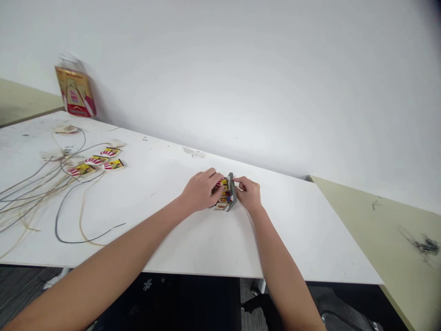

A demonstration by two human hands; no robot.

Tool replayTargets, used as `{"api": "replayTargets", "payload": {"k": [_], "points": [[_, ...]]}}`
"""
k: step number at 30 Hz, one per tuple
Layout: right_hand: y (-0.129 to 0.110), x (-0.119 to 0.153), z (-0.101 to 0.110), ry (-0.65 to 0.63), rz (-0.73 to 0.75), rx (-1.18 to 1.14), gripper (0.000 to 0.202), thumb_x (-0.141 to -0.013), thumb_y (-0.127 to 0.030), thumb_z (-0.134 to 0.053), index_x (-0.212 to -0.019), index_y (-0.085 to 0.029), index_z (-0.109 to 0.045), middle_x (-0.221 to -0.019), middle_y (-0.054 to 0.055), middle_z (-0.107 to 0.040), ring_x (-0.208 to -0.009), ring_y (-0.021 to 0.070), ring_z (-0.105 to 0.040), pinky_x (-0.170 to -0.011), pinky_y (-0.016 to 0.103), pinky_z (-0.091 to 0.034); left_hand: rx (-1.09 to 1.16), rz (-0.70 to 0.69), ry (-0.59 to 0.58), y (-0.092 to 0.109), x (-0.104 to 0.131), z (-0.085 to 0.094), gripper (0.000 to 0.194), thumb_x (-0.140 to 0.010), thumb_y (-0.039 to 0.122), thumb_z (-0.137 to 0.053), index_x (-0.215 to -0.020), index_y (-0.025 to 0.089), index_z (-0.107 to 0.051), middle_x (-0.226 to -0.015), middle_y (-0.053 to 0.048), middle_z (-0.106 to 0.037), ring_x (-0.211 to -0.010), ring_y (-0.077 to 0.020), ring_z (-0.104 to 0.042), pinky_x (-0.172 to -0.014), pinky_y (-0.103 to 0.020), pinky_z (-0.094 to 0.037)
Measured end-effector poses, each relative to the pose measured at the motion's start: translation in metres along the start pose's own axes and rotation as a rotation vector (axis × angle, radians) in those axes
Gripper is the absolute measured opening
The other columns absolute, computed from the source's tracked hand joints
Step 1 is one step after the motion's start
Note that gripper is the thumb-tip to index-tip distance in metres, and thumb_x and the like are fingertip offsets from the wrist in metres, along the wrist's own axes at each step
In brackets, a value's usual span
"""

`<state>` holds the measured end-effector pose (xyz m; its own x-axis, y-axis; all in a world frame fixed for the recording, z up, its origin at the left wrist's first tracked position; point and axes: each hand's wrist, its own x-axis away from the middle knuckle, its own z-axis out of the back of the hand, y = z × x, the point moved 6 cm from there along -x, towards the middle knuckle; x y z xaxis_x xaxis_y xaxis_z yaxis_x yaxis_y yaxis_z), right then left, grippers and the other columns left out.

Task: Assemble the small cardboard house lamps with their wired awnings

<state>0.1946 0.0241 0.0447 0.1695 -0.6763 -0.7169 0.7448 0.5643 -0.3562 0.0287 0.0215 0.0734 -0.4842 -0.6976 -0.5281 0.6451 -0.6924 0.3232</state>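
A small block-like piece [225, 198] stands on the white table, with yellow, red and white printed parts and a dark grey angular panel [232, 193] along its right side. My left hand [204, 189] is closed around its left side, fingers over the top. Curled against the outer face of the grey panel, my right hand [248, 192] has its thumb and index finger close together. Fine wire-like strands show near its fingertips, but what lies between them is too small to tell.
At the left of the white table [165, 184] lie several printed yellow-and-red pieces [96, 159] with long grey and beige wires [58, 216]. A gold-and-red bottle [76, 92] stands by the wall. A dark wire tangle [427, 246] sits on the beige surface at right.
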Motion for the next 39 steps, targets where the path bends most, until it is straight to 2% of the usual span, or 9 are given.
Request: {"api": "replayTargets", "payload": {"k": [6, 13, 17, 21, 24, 27, 31, 39], "points": [[0.002, 0.001, -0.003, 0.01, 0.004, -0.025, 0.013, -0.077, -0.021, -0.052, -0.085, -0.017, -0.062, -0.053, -0.007, -0.039, -0.048, 0.0077, -0.031, -0.047, 0.018, -0.029, -0.013, -0.014, 0.007, 0.001, 0.0, 0.0, 0.018, -0.087, 0.027, -0.044, -0.092, 0.017, -0.057, -0.085, -0.005, -0.056, -0.065, -0.0135, -0.052, -0.061, -0.027, -0.042], [0.001, 0.001, -0.003, 0.019, 0.017, -0.023, 0.012, -0.077, -0.02, -0.051, -0.083, -0.017, -0.061, -0.053, -0.006, -0.04, -0.048, 0.0077, -0.032, -0.047, 0.018, -0.029, -0.024, -0.013, 0.006, 0.0, 0.001, -0.001, 0.019, -0.087, 0.028, -0.043, -0.094, 0.017, -0.057, -0.085, -0.004, -0.056, -0.065, -0.0135, -0.051, -0.062, -0.028, -0.043], [-0.001, 0.001, -0.003, 0.007, 0.028, 0.027, 0.018, -0.074, -0.016, -0.049, -0.087, -0.017, -0.061, -0.053, -0.006, -0.042, -0.047, 0.0074, -0.034, -0.046, 0.017, -0.029, -0.024, -0.024, -0.005, 0.0, 0.001, -0.001, 0.02, -0.087, 0.026, -0.042, -0.098, 0.018, -0.056, -0.087, -0.005, -0.055, -0.066, -0.0138, -0.051, -0.064, -0.029, -0.044], [-0.007, 0.002, -0.007, -0.088, 0.067, 0.086, 0.035, -0.069, -0.01, -0.045, -0.099, -0.018, -0.061, -0.059, -0.004, -0.052, -0.047, 0.0077, -0.041, -0.046, 0.017, -0.032, -0.03, -0.033, -0.015, 0.001, 0.001, -0.001, 0.021, -0.088, 0.025, -0.04, -0.099, 0.018, -0.056, -0.088, -0.005, -0.055, -0.068, -0.0139, -0.052, -0.066, -0.029, -0.045], [-0.013, 0.003, -0.009, -0.131, 0.134, 0.055, 0.04, -0.067, -0.007, -0.042, -0.101, -0.018, -0.061, -0.076, 0.001, -0.065, -0.055, 0.0092, -0.052, -0.051, 0.018, -0.038, -0.027, -0.036, -0.018, 0.001, 0.001, -0.002, 0.021, -0.089, 0.025, -0.04, -0.098, 0.018, -0.057, -0.088, -0.005, -0.055, -0.068, -0.0136, -0.052, -0.067, -0.03, -0.045], [-0.017, 0.003, -0.008, -0.118, 0.181, 0.026, 0.037, -0.069, -0.006, -0.042, -0.097, -0.018, -0.062, -0.081, 0.003, -0.067, -0.06, 0.0101, -0.056, -0.052, 0.018, -0.041, -0.023, -0.054, -0.006, 0.001, 0.002, -0.002, 0.02, -0.088, 0.024, -0.04, -0.096, 0.017, -0.058, -0.089, -0.005, -0.055, -0.069, -0.0132, -0.052, -0.068, -0.03, -0.045], [-0.021, 0.003, -0.007, -0.095, 0.226, 0.086, 0.03, -0.074, -0.007, -0.043, -0.095, -0.017, -0.063, -0.069, 0.001, -0.063, -0.055, 0.0098, -0.052, -0.05, 0.019, -0.037, -0.02, -0.073, 0.01, 0.002, 0.003, -0.002, 0.019, -0.088, 0.023, -0.04, -0.093, 0.017, -0.058, -0.091, -0.005, -0.057, -0.071, -0.0132, -0.054, -0.068, -0.029, -0.045], [-0.044, 0.005, -0.003, 0.103, 0.512, 0.376, 0.022, -0.085, -0.01, -0.044, -0.084, -0.017, -0.065, -0.052, -0.002, -0.049, -0.047, 0.009, -0.036, -0.05, 0.025, -0.025, 0.018, -0.083, -0.004, 0.0, 0.002, -0.001, 0.019, -0.086, 0.022, -0.043, -0.096, 0.018, -0.059, -0.095, -0.005, -0.059, -0.078, -0.0148, -0.057, -0.07, -0.03, -0.045]]}}
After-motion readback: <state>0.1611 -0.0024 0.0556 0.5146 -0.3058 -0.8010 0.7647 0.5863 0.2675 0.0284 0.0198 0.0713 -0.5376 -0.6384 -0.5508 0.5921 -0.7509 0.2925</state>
